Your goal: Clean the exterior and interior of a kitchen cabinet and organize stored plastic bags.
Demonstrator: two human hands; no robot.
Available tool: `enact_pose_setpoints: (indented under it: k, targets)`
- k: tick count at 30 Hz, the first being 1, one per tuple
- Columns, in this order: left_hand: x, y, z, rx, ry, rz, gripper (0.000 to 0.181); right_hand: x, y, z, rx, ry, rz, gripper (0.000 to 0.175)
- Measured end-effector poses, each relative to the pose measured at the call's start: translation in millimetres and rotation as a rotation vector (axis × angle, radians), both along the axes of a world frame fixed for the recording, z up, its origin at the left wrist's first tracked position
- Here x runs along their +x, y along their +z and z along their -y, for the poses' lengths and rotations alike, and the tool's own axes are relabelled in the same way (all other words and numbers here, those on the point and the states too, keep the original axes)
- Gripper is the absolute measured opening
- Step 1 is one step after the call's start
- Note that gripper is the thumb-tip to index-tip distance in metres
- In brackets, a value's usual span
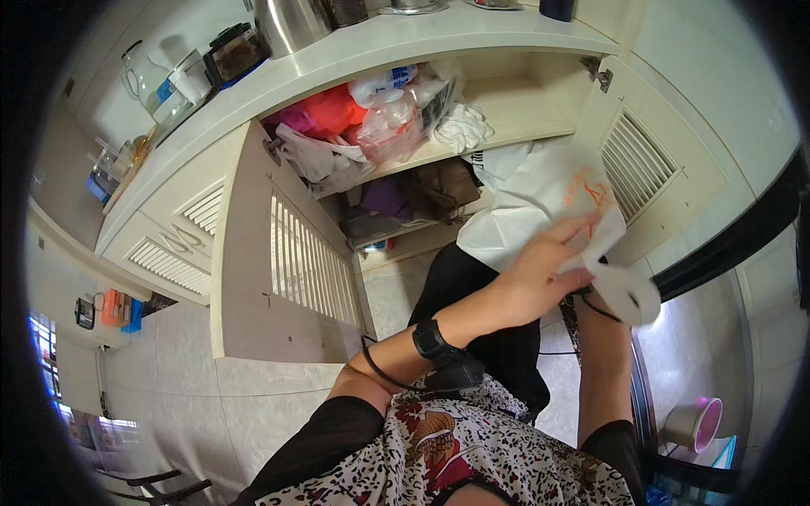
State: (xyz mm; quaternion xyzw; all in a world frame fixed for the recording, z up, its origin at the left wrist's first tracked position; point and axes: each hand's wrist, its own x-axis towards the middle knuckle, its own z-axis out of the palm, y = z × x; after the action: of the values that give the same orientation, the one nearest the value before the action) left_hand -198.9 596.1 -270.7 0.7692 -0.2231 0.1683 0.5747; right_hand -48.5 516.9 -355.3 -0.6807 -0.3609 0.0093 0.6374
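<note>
A white bag (pixel 538 196) with orange print hangs before me, in front of the open cabinet. My left hand (pixel 541 272) pinches it near its top edge, thumb and fingers on the material. A pale flap with a cut-out handle hole (pixel 629 300) droops to the right of that hand. My right forearm (pixel 604 360) rises behind the flap, and the bag covers my right hand. Plastic bags (pixel 392 120), red, pink and clear, crowd the upper shelf, with a bundled white cloth-like item (pixel 463 128) beside them. Below lie brown (pixel 443 186) and purple (pixel 387 196) folded items.
The left cabinet door (pixel 285 265) swings out towards me, and the right door (pixel 658 171) also stands open. On the countertop (pixel 380 39) are a metal jug (pixel 291 25), a coffee pot (pixel 235 57) and glassware. A bucket (pixel 686 425) sits at lower right.
</note>
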Motion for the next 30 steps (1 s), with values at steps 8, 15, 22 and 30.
enact_pose_setpoints:
  k: [8, 15, 22, 30]
  targets:
    - [-15.0, -2.6, -38.4, 0.298, 0.608, 0.152, 0.024, -24.5, 5.5, -27.3, 0.119, 0.054, 0.08, 0.036]
    - [-26.4, -5.3, -66.0, 0.28, 0.935, 0.104, 0.023, -21.3, -16.2, -28.7, -0.304, -0.03, 0.158, 0.04]
    - [-51.4, 32.2, -87.2, 0.576, 1.369, 0.191, 0.025, -9.6, 4.5, 71.9, -1.222, -0.056, 0.507, 0.025]
    - [-58.5, -9.8, -93.3, 0.944, 1.338, 0.162, 0.035, -14.2, 36.6, 102.9, -1.259, 0.83, 0.225, 0.029]
